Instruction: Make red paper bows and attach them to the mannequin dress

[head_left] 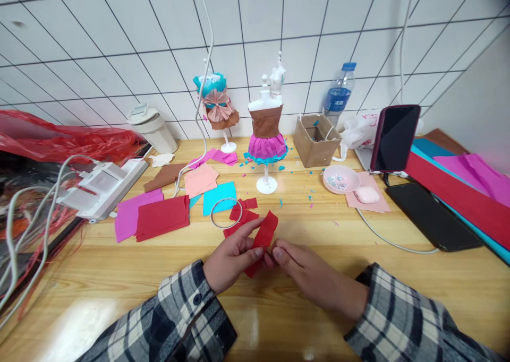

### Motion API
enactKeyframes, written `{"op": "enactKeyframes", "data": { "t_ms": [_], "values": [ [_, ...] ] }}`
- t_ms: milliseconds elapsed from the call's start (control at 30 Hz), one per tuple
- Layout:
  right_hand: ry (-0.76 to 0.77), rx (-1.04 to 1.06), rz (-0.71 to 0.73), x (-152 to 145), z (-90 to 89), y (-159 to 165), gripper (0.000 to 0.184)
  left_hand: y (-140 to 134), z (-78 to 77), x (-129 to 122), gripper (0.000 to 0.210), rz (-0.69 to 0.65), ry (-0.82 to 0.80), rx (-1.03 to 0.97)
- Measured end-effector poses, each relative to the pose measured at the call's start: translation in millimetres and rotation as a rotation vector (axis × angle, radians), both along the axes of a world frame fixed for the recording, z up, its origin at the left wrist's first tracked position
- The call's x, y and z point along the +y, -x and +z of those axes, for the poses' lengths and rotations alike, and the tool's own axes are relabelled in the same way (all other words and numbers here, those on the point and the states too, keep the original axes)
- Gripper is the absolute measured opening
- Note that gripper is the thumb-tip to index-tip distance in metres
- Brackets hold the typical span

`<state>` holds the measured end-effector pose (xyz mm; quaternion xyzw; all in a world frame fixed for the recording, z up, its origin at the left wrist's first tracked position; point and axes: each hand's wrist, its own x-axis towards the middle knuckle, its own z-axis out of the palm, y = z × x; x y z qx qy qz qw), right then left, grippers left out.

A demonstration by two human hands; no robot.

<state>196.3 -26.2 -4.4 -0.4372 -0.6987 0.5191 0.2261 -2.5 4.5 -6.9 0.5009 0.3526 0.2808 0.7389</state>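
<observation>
**One red strip (266,228) held over the desk (295,330)**

You have a single red strip of crinkly paper between your two hands, just above the near middle of the desk. Your left hand (235,256) has its grip closed on the red strip, thumb in front and fingers behind. Your right hand (300,266) meets it at the lower right edge with a narrow grip, thumb pinched against a finger; you cannot tell what sits between those tips.

Beyond your left hand lie several small red pieces (249,204), overlapping too much to count, and one thin ring (211,216). To the left you have five larger paper lots: one purple (125,216), one dark red (163,218), one brown (161,180), one salmon (201,179) and one blue (215,193).

Three dress forms stand near the wall. The front form (266,122) wears one brown top and one pink skirt with a blue hem; the left form (217,99) carries one pale pink bow; the white form (277,80) is partly hidden behind the front form.

On your right, count one cardboard box (320,152), one bottle (338,101), one pink bowl (338,191) of tiny shiny bits and one propped phone (396,139).
</observation>
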Motion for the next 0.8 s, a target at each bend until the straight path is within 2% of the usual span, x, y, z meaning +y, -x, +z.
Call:
{"op": "enactKeyframes", "data": {
  "t_ms": [200,467,800],
  "values": [
    [-0.004,-0.003,0.013,0,-1.2,0,0.041,1,6.7,-1,0.078,-0.022,-0.011,0.022],
    [-0.012,0.014,0.02,2,1.7,1,0.043,1,5.9,0,0.074,-0.032,-0.02,-0.01],
    [0.009,0.035,0.026,0,4.0,0,0.046,-1,11.3,-5,0.078,-0.074,-0.051,0.06]
  ]
}}
